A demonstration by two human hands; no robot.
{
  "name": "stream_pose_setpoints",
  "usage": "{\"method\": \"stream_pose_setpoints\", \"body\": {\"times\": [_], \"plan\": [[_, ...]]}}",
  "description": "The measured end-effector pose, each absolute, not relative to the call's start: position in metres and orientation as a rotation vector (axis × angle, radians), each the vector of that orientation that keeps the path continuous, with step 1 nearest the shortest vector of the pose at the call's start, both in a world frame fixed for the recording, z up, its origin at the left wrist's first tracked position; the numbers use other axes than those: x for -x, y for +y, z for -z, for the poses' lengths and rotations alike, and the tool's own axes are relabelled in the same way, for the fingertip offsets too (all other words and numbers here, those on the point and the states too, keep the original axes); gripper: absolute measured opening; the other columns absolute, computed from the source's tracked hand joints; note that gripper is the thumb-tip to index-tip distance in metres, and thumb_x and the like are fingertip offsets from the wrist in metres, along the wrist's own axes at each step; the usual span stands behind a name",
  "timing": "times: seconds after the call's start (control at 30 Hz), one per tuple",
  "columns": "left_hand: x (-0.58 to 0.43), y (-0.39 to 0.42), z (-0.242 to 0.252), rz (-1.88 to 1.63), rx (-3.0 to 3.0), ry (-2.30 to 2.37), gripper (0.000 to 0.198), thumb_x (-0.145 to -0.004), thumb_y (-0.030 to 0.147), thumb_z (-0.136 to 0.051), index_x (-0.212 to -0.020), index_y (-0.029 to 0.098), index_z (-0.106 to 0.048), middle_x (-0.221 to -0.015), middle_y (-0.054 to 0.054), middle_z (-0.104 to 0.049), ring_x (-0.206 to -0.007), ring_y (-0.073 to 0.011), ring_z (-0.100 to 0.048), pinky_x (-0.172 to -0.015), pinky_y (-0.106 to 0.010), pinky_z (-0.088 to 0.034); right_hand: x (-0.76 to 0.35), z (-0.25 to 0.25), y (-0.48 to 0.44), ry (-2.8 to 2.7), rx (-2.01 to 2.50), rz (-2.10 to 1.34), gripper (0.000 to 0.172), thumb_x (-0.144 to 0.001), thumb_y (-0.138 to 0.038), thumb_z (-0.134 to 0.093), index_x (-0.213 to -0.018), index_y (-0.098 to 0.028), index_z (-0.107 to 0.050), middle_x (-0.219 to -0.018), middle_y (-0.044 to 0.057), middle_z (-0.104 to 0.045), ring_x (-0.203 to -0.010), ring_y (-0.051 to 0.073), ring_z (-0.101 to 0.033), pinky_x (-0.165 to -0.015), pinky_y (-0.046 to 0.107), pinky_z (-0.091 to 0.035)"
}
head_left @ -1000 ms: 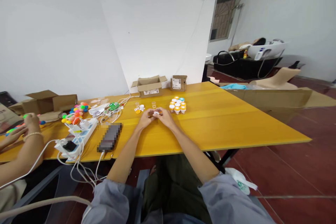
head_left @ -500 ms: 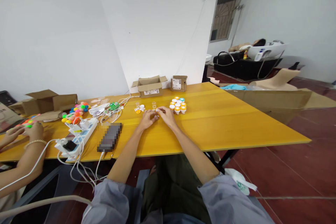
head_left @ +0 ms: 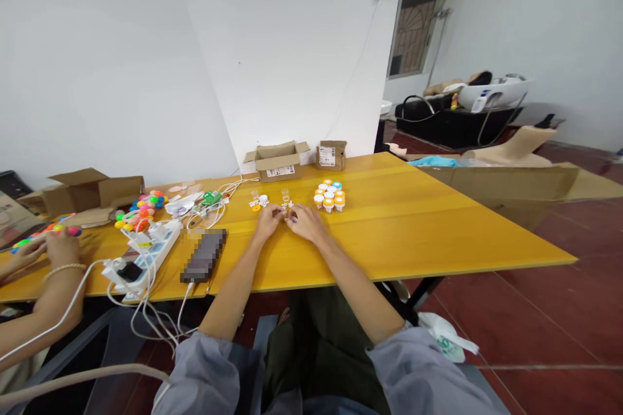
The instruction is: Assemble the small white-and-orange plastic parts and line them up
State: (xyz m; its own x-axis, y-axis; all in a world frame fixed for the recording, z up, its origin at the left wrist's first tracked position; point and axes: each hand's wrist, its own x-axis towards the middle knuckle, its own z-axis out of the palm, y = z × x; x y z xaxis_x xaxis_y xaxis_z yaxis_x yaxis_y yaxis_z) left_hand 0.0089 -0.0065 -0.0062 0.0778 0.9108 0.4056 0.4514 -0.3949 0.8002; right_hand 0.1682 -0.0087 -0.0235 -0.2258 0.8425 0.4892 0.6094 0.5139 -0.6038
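Watching remotely, I can't tell whether left hand point(head_left: 268, 223) or right hand point(head_left: 306, 223) holds anything, fingers curled narrow; white pieces point(head_left: 287, 205) lie just far of them; a stray knuckle might scatter those.

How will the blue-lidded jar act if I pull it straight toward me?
The blue-lidded jar would probably bump the other jars, which crowd in front of it. Being round-topped, it might roll if tipped over. Most of it is hidden, so weight is uncertain.
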Motion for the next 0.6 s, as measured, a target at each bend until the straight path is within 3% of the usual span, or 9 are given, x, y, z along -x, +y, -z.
{"method": "stream_pose_setpoints", "body": {"times": [0.13,0.33,0.6], "plan": [[-0.007,-0.006,0.006,-1.330,-1.826,1.359,0.009,-0.074,0.028,-0.072,-0.069,0.021,-0.071,-0.073,-0.002,-0.073,-0.075,-0.0191,-0.066,-0.078,-0.032,-0.054,-0.168,0.028,-0.006,-1.988,1.146,-0.353,0.010,-0.076,-0.026,-0.075,-0.076,-0.026,-0.065,-0.093,0.005,-0.068,-0.094,0.024,-0.064,-0.075,0.032,-0.048],[-0.009,-0.009,0.003,-1.337,-1.799,1.305,0.014,-0.074,0.034,-0.074,-0.071,0.020,-0.074,-0.077,-0.004,-0.076,-0.080,-0.0208,-0.069,-0.081,-0.034,-0.056,-0.167,0.023,-0.008,-1.944,1.104,-0.409,0.019,-0.076,-0.027,-0.078,-0.090,-0.025,-0.067,-0.097,0.005,-0.068,-0.098,0.024,-0.063,-0.086,0.036,-0.049],[-0.013,-0.013,-0.002,-1.228,-1.744,1.241,0.023,-0.072,0.041,-0.077,-0.075,0.018,-0.077,-0.077,-0.004,-0.077,-0.075,-0.0207,-0.070,-0.077,-0.033,-0.057,-0.169,0.016,-0.009,-1.901,1.126,-0.470,0.009,-0.080,-0.024,-0.074,-0.077,-0.025,-0.066,-0.086,0.004,-0.070,-0.089,0.023,-0.065,-0.079,0.034,-0.050]]}}
